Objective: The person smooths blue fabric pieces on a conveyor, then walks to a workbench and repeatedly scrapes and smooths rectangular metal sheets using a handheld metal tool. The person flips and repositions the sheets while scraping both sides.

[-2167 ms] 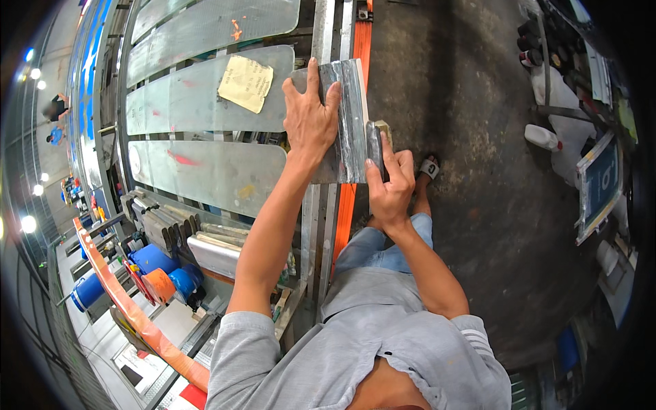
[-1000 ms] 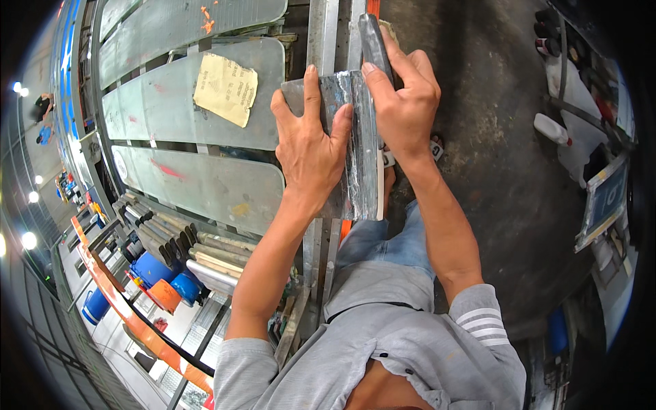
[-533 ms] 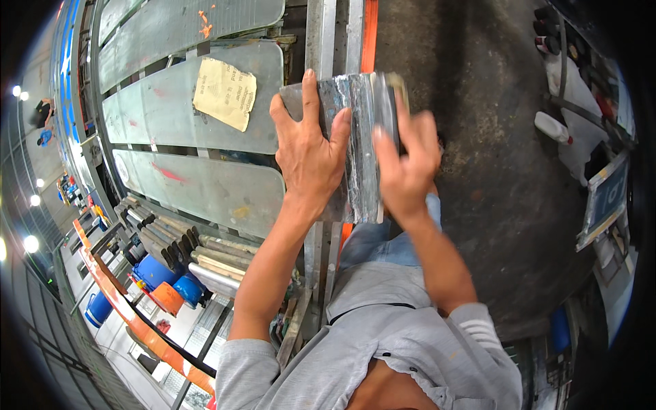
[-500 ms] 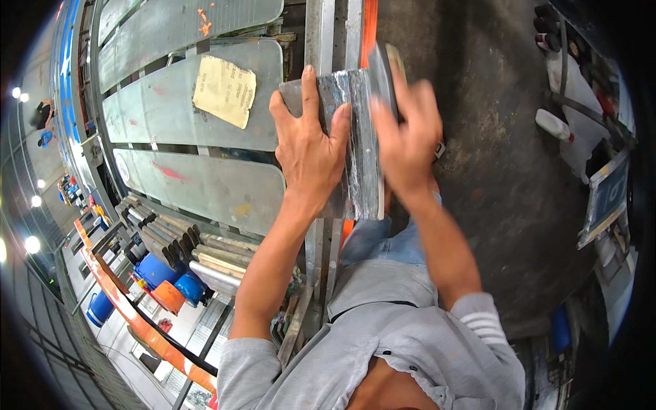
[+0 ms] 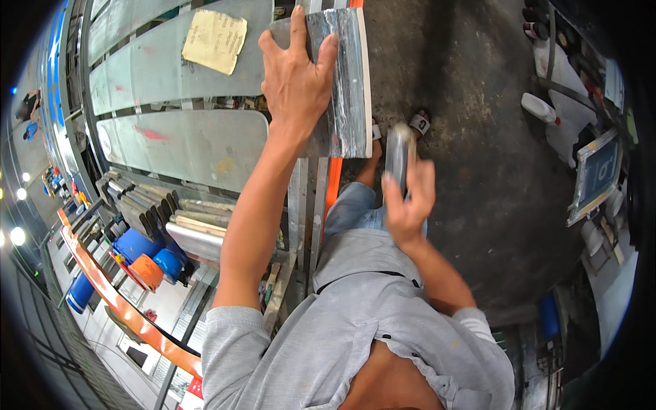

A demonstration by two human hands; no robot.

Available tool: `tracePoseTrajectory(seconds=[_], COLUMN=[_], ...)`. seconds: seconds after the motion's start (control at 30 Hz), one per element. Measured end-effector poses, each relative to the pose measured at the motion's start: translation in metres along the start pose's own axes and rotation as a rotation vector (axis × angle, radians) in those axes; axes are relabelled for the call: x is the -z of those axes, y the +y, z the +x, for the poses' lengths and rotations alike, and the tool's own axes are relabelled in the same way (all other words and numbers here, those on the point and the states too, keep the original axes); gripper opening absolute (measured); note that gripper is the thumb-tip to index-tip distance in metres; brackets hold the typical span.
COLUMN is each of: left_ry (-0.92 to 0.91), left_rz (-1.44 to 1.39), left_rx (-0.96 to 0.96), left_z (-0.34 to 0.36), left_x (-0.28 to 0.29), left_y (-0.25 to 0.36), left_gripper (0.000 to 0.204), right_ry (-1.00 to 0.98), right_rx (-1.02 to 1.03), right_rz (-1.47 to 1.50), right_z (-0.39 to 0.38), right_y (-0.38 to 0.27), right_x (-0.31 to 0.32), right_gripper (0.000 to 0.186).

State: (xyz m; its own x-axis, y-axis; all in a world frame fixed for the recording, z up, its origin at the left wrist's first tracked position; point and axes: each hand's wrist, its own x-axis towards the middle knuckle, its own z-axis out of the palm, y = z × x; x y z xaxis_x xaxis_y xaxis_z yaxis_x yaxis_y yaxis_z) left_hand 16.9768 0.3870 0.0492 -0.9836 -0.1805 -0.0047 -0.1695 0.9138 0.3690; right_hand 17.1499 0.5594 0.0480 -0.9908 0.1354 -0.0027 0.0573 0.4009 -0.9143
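Note:
My left hand (image 5: 297,82) lies with spread fingers on a flat board (image 5: 350,89) whose dark grey face is streaked with white and has a pale right edge. The board rests over the near end of the slatted rack, jutting past its orange edge. Held in my right hand (image 5: 410,208) is a squeegee (image 5: 398,154) with a grey blade and a pale wooden side, slightly blurred. It is to the right of the board and nearer my body, apart from it, over the floor.
Grey panels (image 5: 184,147) with gaps between them fill the left, one bearing a tan paper sheet (image 5: 215,42). Below are several stacked wooden-handled squeegees (image 5: 143,205) and blue and orange containers (image 5: 145,271). A framed screen (image 5: 596,174) and a white bottle (image 5: 540,108) stand right.
My right hand has drawn the squeegee away from the board's right edge, down toward my body. My left hand stays on the board, while the whole view has shifted.

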Motion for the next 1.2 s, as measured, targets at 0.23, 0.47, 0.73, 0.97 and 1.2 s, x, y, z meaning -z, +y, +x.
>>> tracePoseTrajectory(seconds=[0.23, 0.47, 0.73, 0.97, 1.2], left_ry=[0.056, 0.117, -0.005, -0.018, -0.059], left_rz=[0.03, 0.055, 0.005, 0.018, 0.0], left_rx=[-0.092, -0.123, -0.078, -0.016, 0.016], left_z=[0.004, 0.002, -0.005, 0.003, 0.009], left_x=[0.003, -0.005, 0.007, 0.006, 0.008], left_y=[0.008, -0.001, 0.007, 0.011, 0.012], left_gripper=[0.066, 0.068, 0.067, 0.067, 0.068], right_ry=[0.096, 0.168, 0.133, 0.129, 0.164], right_rx=[0.113, 0.157, 0.134, 0.143, 0.095], right_rz=[0.021, 0.003, -0.059, 0.042, 0.052], right_z=[0.101, 0.059, 0.039, 0.014, 0.039], right_y=[-0.007, 0.009, 0.006, 0.013, 0.008], right_x=[-0.048, -0.055, -0.052, -0.055, -0.057], right_gripper=[0.053, 0.055, 0.055, 0.054, 0.056])
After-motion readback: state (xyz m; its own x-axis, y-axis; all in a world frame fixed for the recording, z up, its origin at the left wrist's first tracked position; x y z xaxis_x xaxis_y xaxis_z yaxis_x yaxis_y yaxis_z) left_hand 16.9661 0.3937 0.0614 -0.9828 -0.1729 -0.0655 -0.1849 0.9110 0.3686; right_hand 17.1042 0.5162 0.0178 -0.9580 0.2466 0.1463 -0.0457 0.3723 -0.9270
